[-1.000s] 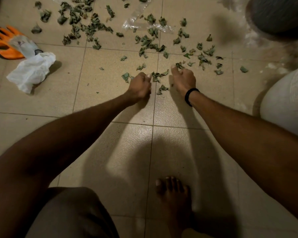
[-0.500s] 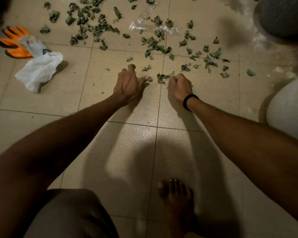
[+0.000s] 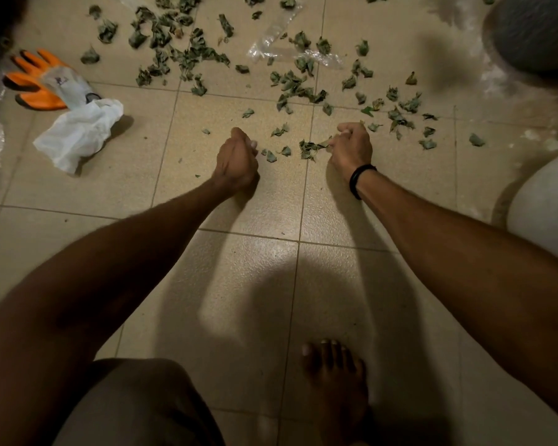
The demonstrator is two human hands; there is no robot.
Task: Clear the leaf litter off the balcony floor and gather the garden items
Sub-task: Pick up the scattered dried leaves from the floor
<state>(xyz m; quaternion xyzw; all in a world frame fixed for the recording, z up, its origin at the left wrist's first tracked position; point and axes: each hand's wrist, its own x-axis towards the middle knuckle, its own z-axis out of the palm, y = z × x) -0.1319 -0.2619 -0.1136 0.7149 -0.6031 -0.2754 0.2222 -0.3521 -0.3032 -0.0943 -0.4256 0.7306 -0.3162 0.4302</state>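
Dry green leaf litter lies scattered over the beige tiled floor, thickest at the top left and top middle. My left hand rests on the floor as a closed fist; what it grips is hidden, and a leaf that lay there earlier is gone. A few loose leaves lie just to its right. My right hand, with a black wristband, pinches a small clump of leaves against the tile. An orange-and-white garden glove lies at the far left.
A crumpled white cloth or bag lies beside the glove. A clear plastic strip sits among the leaves. A grey round pot stands top right, a white rounded object at the right edge. My bare foot is near the bottom.
My left hand spread its fingers on the floor, then closed into a fist and drew back. My right hand has gathered a leaf clump between its fingers.
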